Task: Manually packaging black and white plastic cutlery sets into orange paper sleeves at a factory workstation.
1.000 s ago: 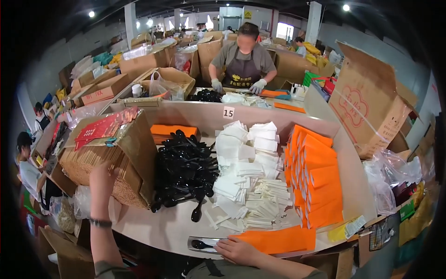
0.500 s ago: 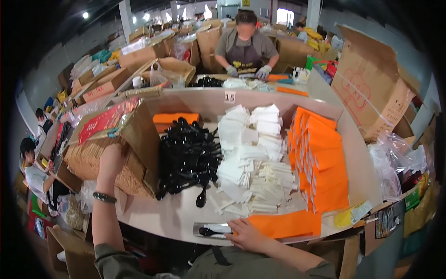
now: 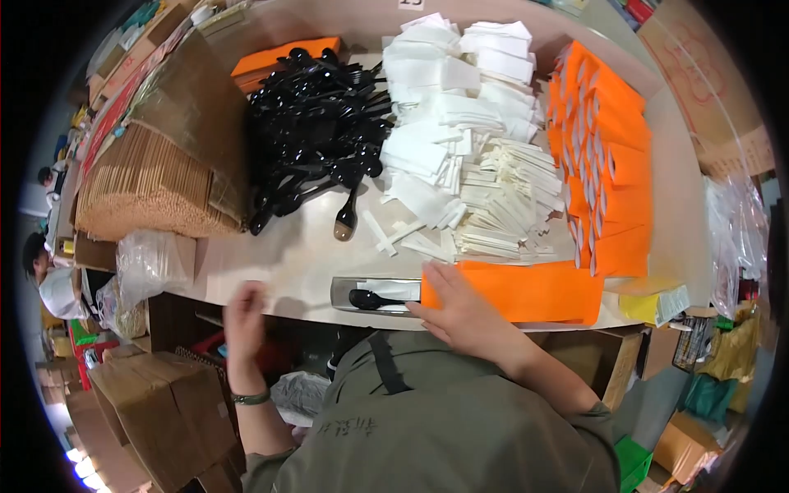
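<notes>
Packing in progress at beige desk (image 3: 279,255). Right hand (image 3: 460,312) lies flat, fingers spread, on flat orange paper sleeve (image 3: 526,289). Just left of it, shallow metal tray (image 3: 345,287) holds one black plastic spoon (image 3: 366,301) and a white napkin packet (image 3: 390,289); set looks incomplete. Left hand (image 3: 245,308) blurred at desk edge, grip unreadable. Large stocks remain, so much seems left.

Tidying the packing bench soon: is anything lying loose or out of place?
Yes. One black spoon lies alone on the bare table, apart from the spoon pile. A few white packets have also strayed from their heap.
</notes>
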Available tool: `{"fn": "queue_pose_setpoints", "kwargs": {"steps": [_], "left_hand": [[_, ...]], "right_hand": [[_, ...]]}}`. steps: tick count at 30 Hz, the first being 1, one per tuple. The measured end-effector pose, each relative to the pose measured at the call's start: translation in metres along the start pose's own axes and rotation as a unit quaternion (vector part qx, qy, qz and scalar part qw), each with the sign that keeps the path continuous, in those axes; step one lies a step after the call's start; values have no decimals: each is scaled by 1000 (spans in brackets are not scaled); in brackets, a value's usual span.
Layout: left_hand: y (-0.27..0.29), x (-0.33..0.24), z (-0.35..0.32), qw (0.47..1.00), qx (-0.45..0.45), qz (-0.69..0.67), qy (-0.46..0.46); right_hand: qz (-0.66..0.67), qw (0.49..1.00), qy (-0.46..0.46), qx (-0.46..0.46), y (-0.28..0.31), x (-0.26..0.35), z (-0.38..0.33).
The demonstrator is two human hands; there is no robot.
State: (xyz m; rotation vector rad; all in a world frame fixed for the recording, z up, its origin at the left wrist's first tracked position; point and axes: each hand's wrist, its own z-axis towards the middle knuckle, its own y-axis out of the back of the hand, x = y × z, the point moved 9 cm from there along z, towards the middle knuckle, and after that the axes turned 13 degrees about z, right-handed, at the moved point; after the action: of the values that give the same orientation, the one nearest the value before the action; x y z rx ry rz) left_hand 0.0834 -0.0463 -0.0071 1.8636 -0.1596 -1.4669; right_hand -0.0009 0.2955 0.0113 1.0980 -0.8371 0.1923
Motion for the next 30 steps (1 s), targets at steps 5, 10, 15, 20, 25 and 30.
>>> {"fn": "queue_pose_setpoints", "kwargs": {"steps": [5, 10, 15, 20, 25, 30], "left_hand": [[-47, -37, 8, 952, 164, 219, -137], [-119, -73, -3, 976, 203, 35, -68], [-127, -102, -6, 973, 60, 206, -82], [-201, -111, -39, 927, 336, -165, -4], [-149, -156, -36, 959, 211, 72, -175], [-158, -155, -37, 840, 93, 374, -381]], "right_hand": [[-43, 999, -6, 25, -1, 1, -6], [-4, 1000, 7, -4, 0, 10, 11], [-39, 999, -28, -21, 5, 8, 16], [-32, 998, -6, -50, 4, 8, 16], [-39, 998, 5, -50, 25, 10, 12], [-36, 995, 83, -30, 49, 26, 19]]}}
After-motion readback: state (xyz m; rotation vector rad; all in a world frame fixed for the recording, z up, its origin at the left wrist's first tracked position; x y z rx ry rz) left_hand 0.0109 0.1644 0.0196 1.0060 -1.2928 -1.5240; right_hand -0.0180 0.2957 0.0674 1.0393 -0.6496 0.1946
